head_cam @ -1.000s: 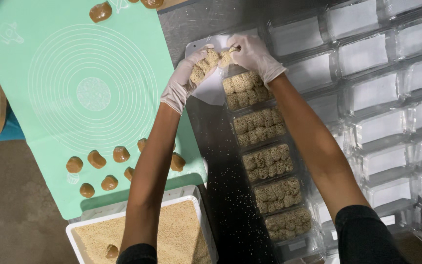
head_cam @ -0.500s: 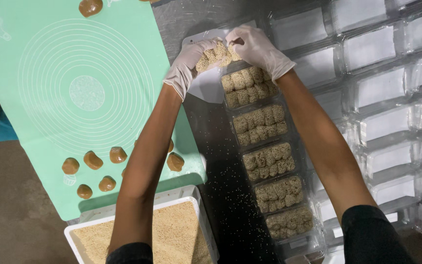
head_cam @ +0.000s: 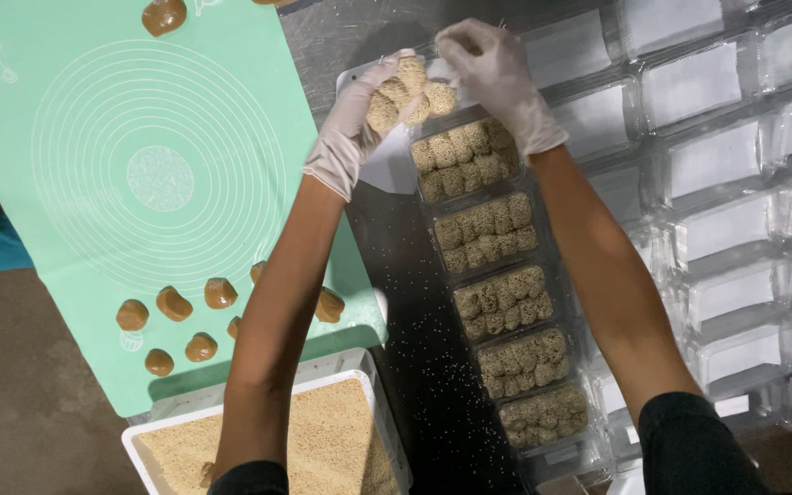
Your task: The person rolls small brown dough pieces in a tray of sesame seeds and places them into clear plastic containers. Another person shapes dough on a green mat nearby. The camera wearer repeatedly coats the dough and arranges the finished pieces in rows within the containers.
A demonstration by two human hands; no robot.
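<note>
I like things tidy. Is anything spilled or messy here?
Yes. Tiny seeds are scattered over the dark table, between the tub of crumbs and the row of filled clear boxes. Everything else sits neatly.

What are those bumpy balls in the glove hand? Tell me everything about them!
The coated balls are small, round, pale tan lumps covered in tiny seeds or crumbs. Several sit clustered in the gloved left hand, held above a clear plastic tray. The gloved right hand touches one at the cluster's right edge.

Matt silicone mat [head_cam: 93,183], glossy clear plastic trays [head_cam: 735,211], rough crumb-coated balls [head_cam: 488,234].
</note>
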